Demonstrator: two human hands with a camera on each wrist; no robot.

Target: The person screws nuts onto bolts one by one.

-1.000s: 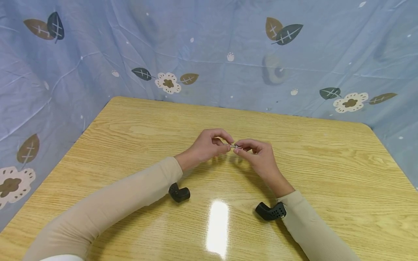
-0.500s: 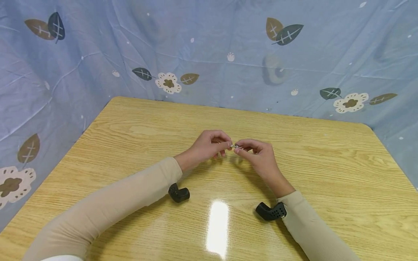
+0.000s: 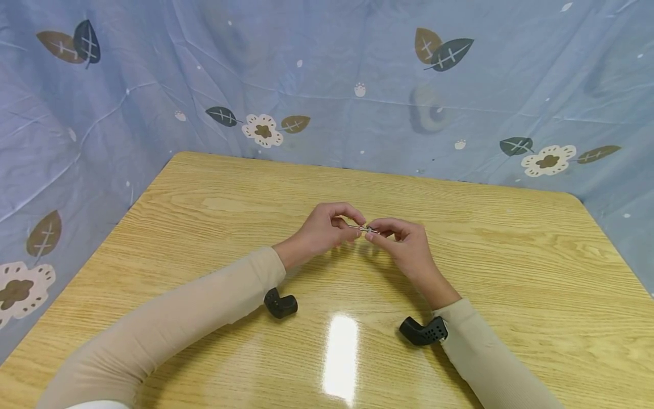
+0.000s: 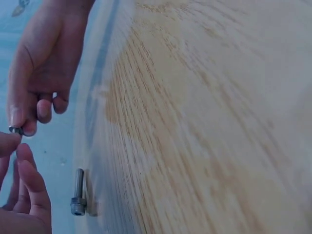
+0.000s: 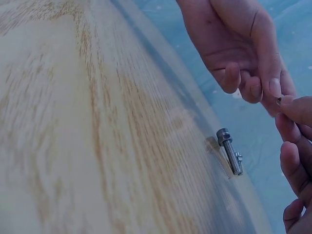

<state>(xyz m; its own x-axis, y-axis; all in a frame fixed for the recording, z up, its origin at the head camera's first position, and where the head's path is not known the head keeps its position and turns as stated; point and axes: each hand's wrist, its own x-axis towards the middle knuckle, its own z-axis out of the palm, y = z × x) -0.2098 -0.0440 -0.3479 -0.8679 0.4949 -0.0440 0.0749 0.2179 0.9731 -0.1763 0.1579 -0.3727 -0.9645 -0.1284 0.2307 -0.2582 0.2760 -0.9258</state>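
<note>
Both hands meet over the table and pinch a thin metal bolt (image 3: 363,229) with a small nut-like piece on it. My left hand (image 3: 324,227) has thumb and forefinger at its left part. At the right part, my right hand (image 3: 406,247) holds the nut-like end between fingertips. Fingers largely cover this bolt in both wrist views, so its exact shape is unclear. A thicker socket-head bolt (image 4: 78,192) appears beyond the left fingers in the left wrist view. In the right wrist view, that bolt (image 5: 229,151) has a small metal piece (image 5: 239,156) beside it.
The glossy wood-grain table (image 3: 511,284) has rounded far corners. A blue curtain (image 3: 327,68) with leaf and flower prints hangs behind it and on the left. Black wrist mounts (image 3: 423,331) sit under both sleeves.
My left thumb and forefinger roll at the bolt: half a second ago they lay closer together, now the forefinger stands higher and more of the shaft shows. My right hand keeps its place.
</note>
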